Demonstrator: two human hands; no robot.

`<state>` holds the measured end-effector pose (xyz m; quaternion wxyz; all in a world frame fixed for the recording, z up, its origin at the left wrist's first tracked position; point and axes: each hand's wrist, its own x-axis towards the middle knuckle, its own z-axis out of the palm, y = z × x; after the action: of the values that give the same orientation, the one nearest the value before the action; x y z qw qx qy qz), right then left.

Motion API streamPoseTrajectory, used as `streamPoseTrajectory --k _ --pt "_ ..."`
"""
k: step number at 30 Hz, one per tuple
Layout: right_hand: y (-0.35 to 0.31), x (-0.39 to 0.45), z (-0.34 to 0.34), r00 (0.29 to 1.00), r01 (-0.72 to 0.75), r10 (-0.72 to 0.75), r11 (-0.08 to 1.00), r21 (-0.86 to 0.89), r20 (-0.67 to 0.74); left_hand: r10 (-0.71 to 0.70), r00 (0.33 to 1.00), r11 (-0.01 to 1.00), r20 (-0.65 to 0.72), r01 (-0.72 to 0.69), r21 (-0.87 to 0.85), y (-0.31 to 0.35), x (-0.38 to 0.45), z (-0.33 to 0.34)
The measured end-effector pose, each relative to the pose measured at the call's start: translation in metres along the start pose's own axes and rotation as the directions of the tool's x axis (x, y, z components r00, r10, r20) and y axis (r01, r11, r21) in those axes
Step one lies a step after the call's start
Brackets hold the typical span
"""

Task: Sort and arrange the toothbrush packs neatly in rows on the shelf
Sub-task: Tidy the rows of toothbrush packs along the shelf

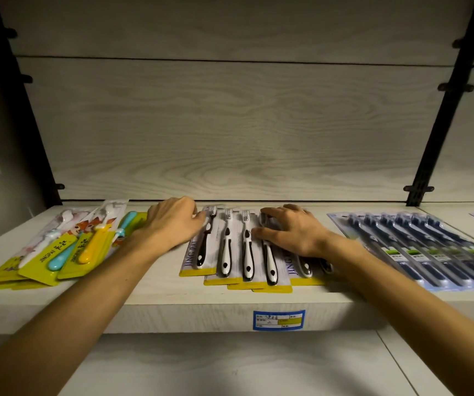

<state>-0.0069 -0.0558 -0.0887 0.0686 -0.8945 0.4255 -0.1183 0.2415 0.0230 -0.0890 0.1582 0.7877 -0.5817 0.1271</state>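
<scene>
- The pale wood-grain shelf crosses the middle of the frame, with a blue-and-yellow paper price label on its front edge.
- Centre: glossy carded black-and-white toothbrush packs with yellow bottom strips overlap in a row, long axes running front to back, bristle heads toward the grained back panel.
- The left hand rests at the row's left edge, fingers loosely bent against the first pack.
- The right hand lies spread, flat on the packs at the row's right.
- Left of the frame: yellow-carded children's toothbrush packs lie fanned, tilted rightward.
- Right: dark blue toothbrush packs overlap, angled leftward.
</scene>
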Motion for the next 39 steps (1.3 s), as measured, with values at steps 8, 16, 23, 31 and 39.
streamPoseTrajectory --k 8,16,23,31,39 --pt "0.005 0.004 0.004 0.999 0.008 -0.007 1.000 0.026 -0.038 0.127 0.992 0.987 -0.001 -0.126 -0.095 0.006 -0.001 0.003" --pt "-0.001 -0.002 0.000 0.996 -0.006 0.013 0.996 0.088 -0.086 0.253 0.966 0.948 0.050 -0.237 -0.211 0.042 -0.034 -0.008" --pt "-0.010 -0.038 -0.004 0.979 -0.176 0.177 0.984 0.024 -0.103 0.269 0.918 0.960 0.291 -0.233 -0.155 0.070 -0.076 -0.005" --pt "-0.018 -0.081 -0.003 0.996 -0.014 0.020 0.998 -0.066 0.091 0.228 0.908 0.974 0.350 -0.213 -0.081 0.081 -0.100 -0.018" --pt "-0.017 -0.108 0.003 0.997 0.073 -0.073 0.994 -0.077 0.013 0.256 0.938 0.967 0.233 -0.245 -0.073 0.083 -0.140 -0.017"
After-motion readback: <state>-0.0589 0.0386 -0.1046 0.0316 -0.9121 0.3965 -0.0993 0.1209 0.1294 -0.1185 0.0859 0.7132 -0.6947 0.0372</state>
